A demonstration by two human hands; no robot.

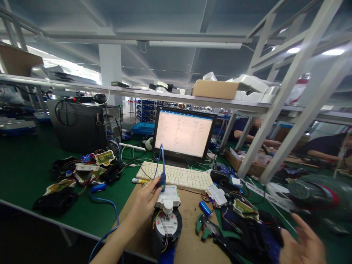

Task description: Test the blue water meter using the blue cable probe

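The left hand (145, 203) pinches a blue plug (162, 181) against the white box (168, 196) on top of a water meter (166, 227), which stands at the near edge of the surface (24, 172). The right hand (304, 244) hovers empty, fingers spread and blurred, over black parts (255, 234) at the near right. A keyboard (176, 176) and screen (183, 132) sit behind the meter.

Head camera, close over the bench (24, 172)
It looks forward and slightly down from the person's head, facing the monitor (183, 132) and overhead shelf (165, 96), hands near the bottom edge.
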